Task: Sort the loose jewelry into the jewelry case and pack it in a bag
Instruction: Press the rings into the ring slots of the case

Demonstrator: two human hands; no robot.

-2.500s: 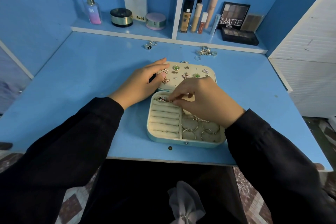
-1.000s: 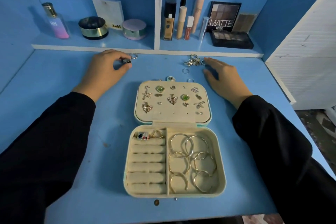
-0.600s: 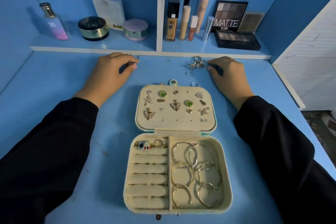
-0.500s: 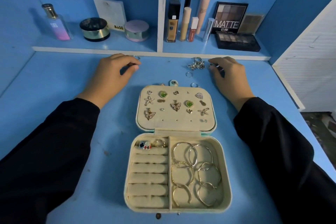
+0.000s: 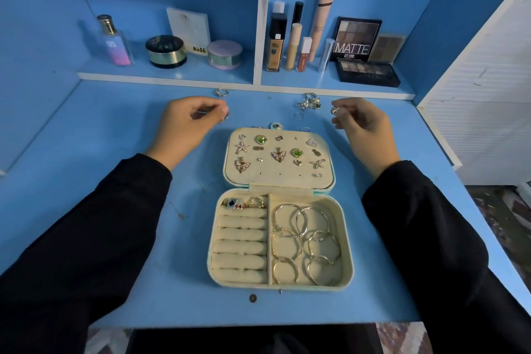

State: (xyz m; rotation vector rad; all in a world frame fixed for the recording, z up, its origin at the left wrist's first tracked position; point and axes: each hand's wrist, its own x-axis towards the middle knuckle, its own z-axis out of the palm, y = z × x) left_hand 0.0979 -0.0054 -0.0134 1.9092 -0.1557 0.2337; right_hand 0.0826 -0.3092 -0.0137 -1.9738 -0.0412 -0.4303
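Read "MATTE" on the palette (image 5: 357, 39) and "NUDE" on the white box (image 5: 191, 30). Your left hand (image 5: 186, 123) pinches a thin ring (image 5: 225, 116). Your right hand (image 5: 362, 129) pinches a silver ring (image 5: 334, 109). The open jewelry case (image 5: 348, 241) lies on the desk (image 5: 100, 138) between your hands, with two green studs (image 5: 261, 139) in its lid.

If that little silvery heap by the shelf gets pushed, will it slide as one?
Probably not: the silvery heap looks like small pieces piled loosely, so it would likely scatter. Round pieces may roll on the smooth desk.
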